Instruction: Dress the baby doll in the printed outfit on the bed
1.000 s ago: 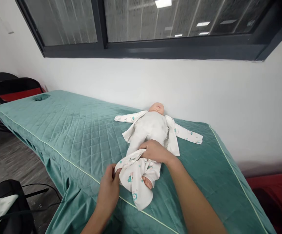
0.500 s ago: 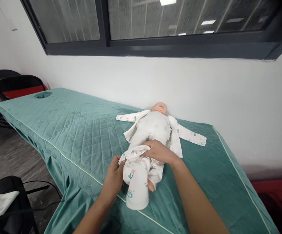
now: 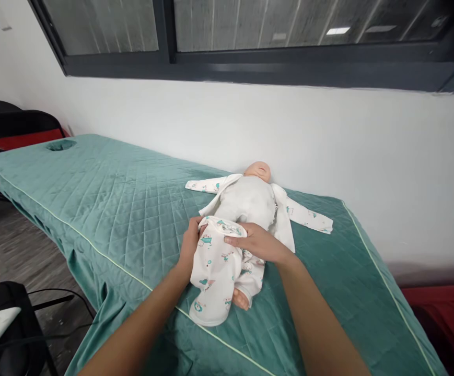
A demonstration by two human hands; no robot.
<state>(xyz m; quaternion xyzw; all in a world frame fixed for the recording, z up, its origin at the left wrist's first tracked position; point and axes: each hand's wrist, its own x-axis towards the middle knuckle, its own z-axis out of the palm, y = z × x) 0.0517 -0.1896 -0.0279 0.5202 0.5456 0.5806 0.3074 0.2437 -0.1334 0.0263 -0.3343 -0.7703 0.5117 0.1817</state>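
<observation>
The doll (image 3: 247, 199) lies crosswise, head (image 3: 257, 170) toward the wall (image 3: 328, 141).

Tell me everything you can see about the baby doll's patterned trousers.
The trousers are white, printed with small teal and reddish figures, and look like soft, thin fabric. They lie low on the doll, over its legs, the waistband rumpled. A bare foot shows at one cuff; none shows at the other. The left hand and right hand grip them near the waistband.
</observation>
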